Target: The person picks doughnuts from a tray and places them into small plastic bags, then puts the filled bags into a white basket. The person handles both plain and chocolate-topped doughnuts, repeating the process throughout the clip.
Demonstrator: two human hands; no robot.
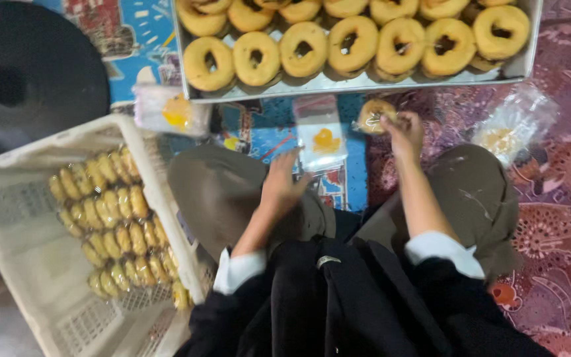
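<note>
Fingers of right hand point(403, 132) pinch ring-shaped doughnut point(375, 116) — golden, matte.

A tray point(358, 84) of donuts lies in front of my knees. A crate point(14, 218) with wrapped donuts point(110, 221) in it sits to my left. A small bag point(322, 135) lies between the tray and me. More bags point(513, 125) lie to my right.

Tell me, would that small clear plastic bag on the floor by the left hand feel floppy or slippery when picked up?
The small clear plastic bag is thin film lying flat, so it would probably flop and crumple. It looks glossy, so it may slip in the left hand. It seems empty, so it is likely very light, unlike the ring-shaped yellow doughnut in the right hand.
</note>
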